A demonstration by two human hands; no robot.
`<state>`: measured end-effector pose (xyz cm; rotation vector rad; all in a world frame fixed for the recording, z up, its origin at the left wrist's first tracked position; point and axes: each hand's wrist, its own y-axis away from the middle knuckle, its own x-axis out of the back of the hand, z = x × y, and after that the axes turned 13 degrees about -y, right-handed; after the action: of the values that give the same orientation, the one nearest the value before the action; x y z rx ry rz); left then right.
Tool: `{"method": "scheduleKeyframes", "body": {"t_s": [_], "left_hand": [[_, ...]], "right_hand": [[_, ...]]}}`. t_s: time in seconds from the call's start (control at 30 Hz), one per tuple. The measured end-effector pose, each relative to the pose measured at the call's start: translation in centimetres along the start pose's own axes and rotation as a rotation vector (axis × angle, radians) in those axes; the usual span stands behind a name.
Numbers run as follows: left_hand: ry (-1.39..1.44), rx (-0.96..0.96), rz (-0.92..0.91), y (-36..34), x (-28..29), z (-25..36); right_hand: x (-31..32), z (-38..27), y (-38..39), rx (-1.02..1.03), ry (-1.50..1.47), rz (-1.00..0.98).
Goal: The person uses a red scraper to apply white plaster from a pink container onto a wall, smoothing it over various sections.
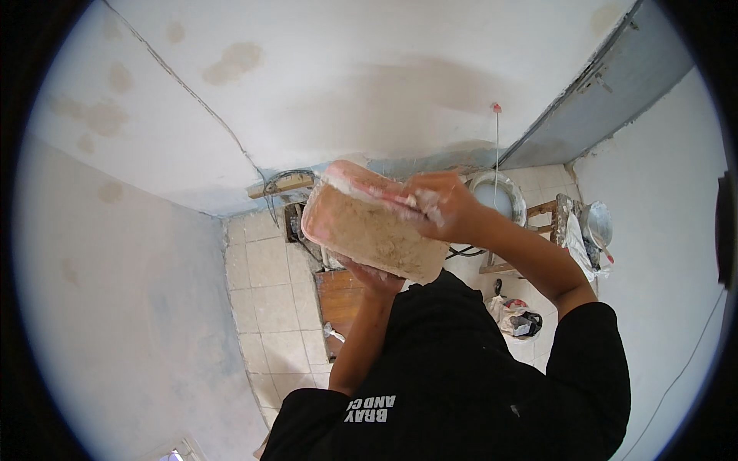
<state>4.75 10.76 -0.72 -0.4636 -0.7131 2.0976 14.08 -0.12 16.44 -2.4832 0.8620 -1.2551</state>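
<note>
The person's left hand [374, 278] is under a shallow pinkish tub [309, 221] with rounded corners, its palm side toward the base; the tub hides most of the fingers, so whether they are spread or curled cannot be told. The tub is held up in front of the torso, above the tiled floor [277, 269] and tilted so that its inside shows. Grey-brown plaster [369, 230] covers much of that inside.

The right hand [446, 206], smeared with white, is closed around a reddish hand tool [396, 201], which lies across the far part of the tub; blur hides the tool's exact shape.

The person wears a black T-shirt [461, 369]. Beyond the tub stands a pale wall [307, 100] with brownish patches, and near its foot are a wooden plank [296, 183] and a black cable [269, 201]. A reddish-brown board [338, 298] lies on the floor below the tub. To the right, a round basin [520, 194] stands near a wooden stool [542, 209], with a metal pot [598, 223] just beside the stool. A filled plastic bag [507, 313] sits on the floor, and a grey door [615, 84] is at upper right.
</note>
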Motion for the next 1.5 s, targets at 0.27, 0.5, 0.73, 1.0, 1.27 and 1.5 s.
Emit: {"method": "scheduleKeyframes", "body": {"t_s": [0.27,0.5,0.73,1.0,1.27,1.5], "left_hand": [[-0.348,-0.089,0.072,-0.8,2.4,-0.5],[-0.434,-0.133,0.148,-1.8,2.9,1.3],[-0.118,0.059,0.138,-1.1,4.0,0.9],[0.922,0.49,0.021,-0.4,3.7,-0.9],[1.03,0.544,0.021,0.5,3.1,-1.2],[1.045,0.55,0.042,1.2,3.1,-1.6]], "right_hand": [[-1.2,-1.0,1.5,0.012,-0.136,0.02],[-3.0,-2.0,1.0,-0.076,-0.122,-0.034],[-5.1,-1.6,-0.1,-0.042,-0.204,0.079],[-1.7,-2.8,-1.2,-0.014,-0.094,0.132],[-3.4,-0.8,-1.6,0.212,-0.142,0.028],[-1.2,-2.1,-0.9,-0.039,-0.245,-0.112]]}}
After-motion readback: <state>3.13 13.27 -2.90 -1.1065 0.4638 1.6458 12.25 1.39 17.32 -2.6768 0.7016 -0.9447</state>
